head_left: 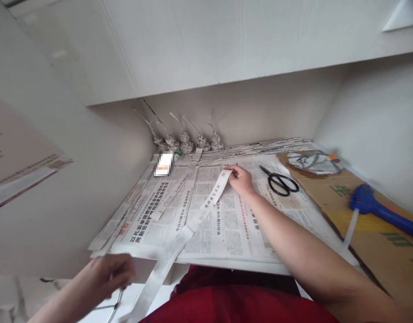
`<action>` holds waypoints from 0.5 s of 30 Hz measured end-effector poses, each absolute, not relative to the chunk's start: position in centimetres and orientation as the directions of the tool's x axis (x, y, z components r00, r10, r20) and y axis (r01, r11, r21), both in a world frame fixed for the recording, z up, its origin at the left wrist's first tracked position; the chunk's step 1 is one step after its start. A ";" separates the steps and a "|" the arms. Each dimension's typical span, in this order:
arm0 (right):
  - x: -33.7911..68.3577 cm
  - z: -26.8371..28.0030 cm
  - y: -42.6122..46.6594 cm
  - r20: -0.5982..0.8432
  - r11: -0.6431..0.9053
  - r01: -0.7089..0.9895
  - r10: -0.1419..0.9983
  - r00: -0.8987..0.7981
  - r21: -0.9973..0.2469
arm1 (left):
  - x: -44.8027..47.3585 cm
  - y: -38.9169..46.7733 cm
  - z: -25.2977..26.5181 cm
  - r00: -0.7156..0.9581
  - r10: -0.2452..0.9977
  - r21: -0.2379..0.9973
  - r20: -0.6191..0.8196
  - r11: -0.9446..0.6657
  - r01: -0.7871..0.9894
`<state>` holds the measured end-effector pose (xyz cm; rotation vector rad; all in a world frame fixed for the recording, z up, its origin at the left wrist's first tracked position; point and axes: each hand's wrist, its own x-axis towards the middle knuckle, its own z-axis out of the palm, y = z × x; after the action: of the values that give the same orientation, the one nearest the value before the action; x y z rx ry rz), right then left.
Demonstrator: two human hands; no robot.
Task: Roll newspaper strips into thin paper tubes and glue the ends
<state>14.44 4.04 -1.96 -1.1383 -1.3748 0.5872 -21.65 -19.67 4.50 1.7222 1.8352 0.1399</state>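
My right hand [240,180] pinches the upper end of a long newspaper strip [211,197] between thumb and fingers. From there the strip slants down to the left, over the newspaper sheets [229,233] and past the table's front edge. Partway down, an edge in the strip looks like an overlap of two pieces. Left of the strip's lower part, my left hand [112,273] hovers in front of the table, smeared by motion. Its fingers look curled, and I see nothing in them. Black-handled scissors [280,181] lie right of my right hand.
Several woven paper pieces with thin stems [186,142] stand along the back wall beside thin rolled paper sticks [260,147]. A phone-like item [163,164] lies back left. On cardboard [330,211] at right rests a blue glue gun [377,208]. A cabinet [226,45] overhangs the table.
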 end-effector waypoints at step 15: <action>13.6 -0.6 2.9 0.370 0.371 -0.031 0.928 0.037 -0.928 | -5.9 -1.6 5.6 0.270 0.962 0.956 0.040 -0.115 0.270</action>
<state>13.56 2.89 -0.58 -0.9147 -1.3160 0.9226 -5.93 -1.59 5.55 1.5901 1.1691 0.9149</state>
